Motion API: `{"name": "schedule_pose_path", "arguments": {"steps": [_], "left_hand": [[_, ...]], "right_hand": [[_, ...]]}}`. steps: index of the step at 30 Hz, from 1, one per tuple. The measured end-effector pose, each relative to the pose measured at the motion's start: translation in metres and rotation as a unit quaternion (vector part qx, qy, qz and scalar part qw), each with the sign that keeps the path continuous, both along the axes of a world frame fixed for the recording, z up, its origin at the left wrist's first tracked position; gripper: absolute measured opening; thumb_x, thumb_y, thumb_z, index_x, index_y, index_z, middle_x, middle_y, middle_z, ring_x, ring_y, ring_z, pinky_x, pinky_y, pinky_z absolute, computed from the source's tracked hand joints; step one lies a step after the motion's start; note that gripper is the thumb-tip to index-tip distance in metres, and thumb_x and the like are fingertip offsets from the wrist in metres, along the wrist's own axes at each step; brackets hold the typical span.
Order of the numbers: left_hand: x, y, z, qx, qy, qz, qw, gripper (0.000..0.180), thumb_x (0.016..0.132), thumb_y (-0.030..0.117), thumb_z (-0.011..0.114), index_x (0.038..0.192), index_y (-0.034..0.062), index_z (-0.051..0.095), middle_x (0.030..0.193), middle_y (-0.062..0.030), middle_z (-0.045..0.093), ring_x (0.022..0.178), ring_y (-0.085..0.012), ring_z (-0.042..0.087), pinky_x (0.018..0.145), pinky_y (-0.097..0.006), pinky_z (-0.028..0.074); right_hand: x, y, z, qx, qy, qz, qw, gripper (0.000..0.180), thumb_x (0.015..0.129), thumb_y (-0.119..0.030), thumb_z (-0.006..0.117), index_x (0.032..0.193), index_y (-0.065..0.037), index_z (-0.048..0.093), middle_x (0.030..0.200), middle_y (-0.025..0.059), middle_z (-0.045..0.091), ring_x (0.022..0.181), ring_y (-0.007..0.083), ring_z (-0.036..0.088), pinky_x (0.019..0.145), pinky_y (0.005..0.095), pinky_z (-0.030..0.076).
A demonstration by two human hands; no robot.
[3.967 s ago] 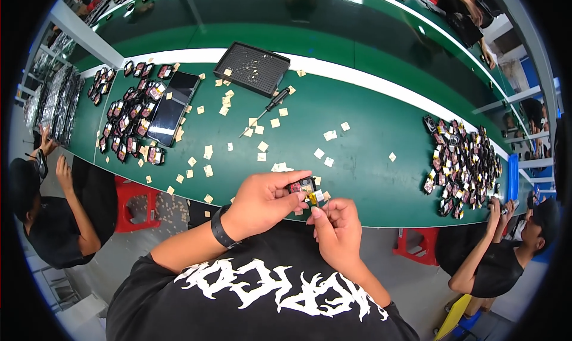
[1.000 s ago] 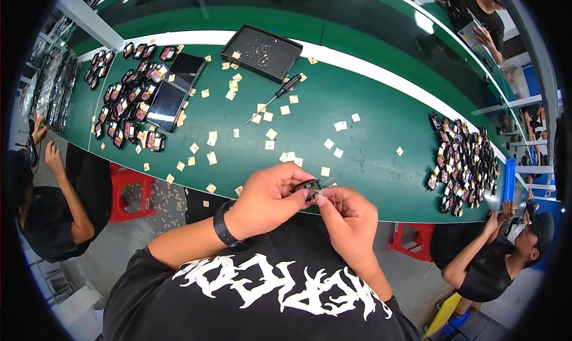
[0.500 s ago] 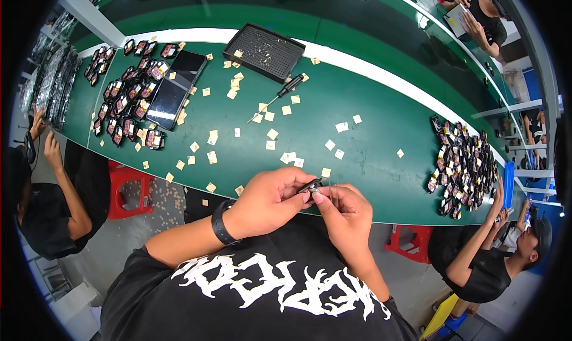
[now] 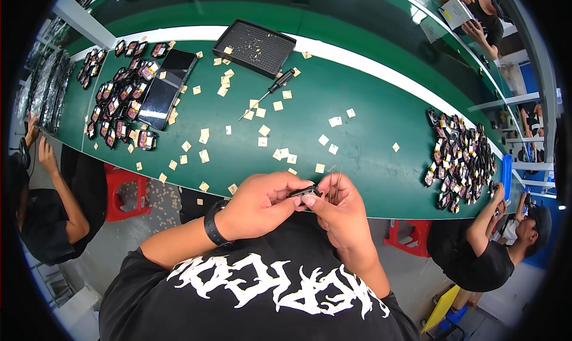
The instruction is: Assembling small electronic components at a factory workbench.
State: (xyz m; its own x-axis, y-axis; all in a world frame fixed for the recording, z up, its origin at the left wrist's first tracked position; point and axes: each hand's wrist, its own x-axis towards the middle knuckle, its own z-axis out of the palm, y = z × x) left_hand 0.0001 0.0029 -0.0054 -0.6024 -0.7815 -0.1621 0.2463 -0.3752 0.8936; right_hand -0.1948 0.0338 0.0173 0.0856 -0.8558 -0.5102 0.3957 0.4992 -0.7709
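Close to my body, at the near edge of the green table, both hands meet on a small black device (image 4: pixel 305 191) with a pale spot on its side. My left hand (image 4: pixel 253 209) pinches one end of it between thumb and fingers. On the other end press the thumb and fingertips of my right hand (image 4: pixel 344 215). Thin metal tweezers (image 4: pixel 338 178) stick up from among the right hand's fingers, their tips pointing away from the device. Fingers hide much of the device, so its exact kind is unclear.
Small cream squares (image 4: pixel 264 130) lie scattered over the green table (image 4: pixel 381 174). Beyond are a screwdriver (image 4: pixel 269 92), a black tray (image 4: pixel 254 48) and a dark phone-like slab (image 4: pixel 167 91). Piles of small black units stand left (image 4: pixel 122 94) and right (image 4: pixel 459 162). People sit at both sides.
My right hand has turned, so the tweezers now point up and away from the device. The device lies more level. The whole view has shifted slightly.
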Motion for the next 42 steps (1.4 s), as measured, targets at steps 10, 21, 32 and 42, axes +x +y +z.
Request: {"name": "schedule_pose_path", "arguments": {"steps": [10,21,32,42], "left_hand": [[-0.006,-0.001,0.003,0.096,0.055,0.018,0.994,0.033,0.099,-0.007,0.057,0.133,-0.0055,0.058,0.118,-0.0134,0.069,0.106,-0.0189,0.068,0.093,-0.033,0.058],[0.001,-0.008,0.016,-0.195,-0.151,-0.014,0.969,0.034,0.093,0.002,0.065,0.127,-0.0011,0.067,0.086,-0.0102,0.07,0.077,-0.0145,0.068,0.067,-0.03,0.053],[0.013,-0.011,0.035,-0.007,-0.131,-0.077,0.988,0.038,0.095,-0.006,0.06,0.132,-0.0017,0.065,0.094,-0.0098,0.07,0.069,-0.0114,0.068,0.06,-0.024,0.054],[0.021,-0.014,0.06,0.081,-0.071,-0.134,0.985,0.047,0.096,-0.009,0.056,0.142,-0.0018,0.057,0.099,-0.011,0.067,0.074,-0.0114,0.068,0.063,-0.024,0.055]], "right_hand": [[0.002,0.005,0.005,-0.017,0.005,-0.025,1.0,0.018,0.095,-0.001,0.07,0.111,0.002,0.061,0.09,0.0038,0.066,0.08,0.0066,0.062,0.066,0.0206,0.05],[-0.002,0.009,0.005,0.012,0.039,0.017,0.999,0.01,0.095,-0.002,0.071,0.093,-0.002,0.061,0.085,0.0014,0.068,0.076,0.0051,0.061,0.067,0.02,0.048],[-0.005,0.015,0.015,0.014,-0.01,0.071,0.997,0.012,0.099,-0.01,0.069,0.102,-0.002,0.061,0.093,-0.0016,0.064,0.079,0.0023,0.054,0.067,0.0189,0.043],[-0.014,0.028,0.023,-0.164,0.158,0.091,0.97,0.013,0.093,-0.005,0.074,0.101,0.001,0.065,0.085,-0.0021,0.062,0.065,0.0017,0.046,0.056,0.0198,0.037]]}}
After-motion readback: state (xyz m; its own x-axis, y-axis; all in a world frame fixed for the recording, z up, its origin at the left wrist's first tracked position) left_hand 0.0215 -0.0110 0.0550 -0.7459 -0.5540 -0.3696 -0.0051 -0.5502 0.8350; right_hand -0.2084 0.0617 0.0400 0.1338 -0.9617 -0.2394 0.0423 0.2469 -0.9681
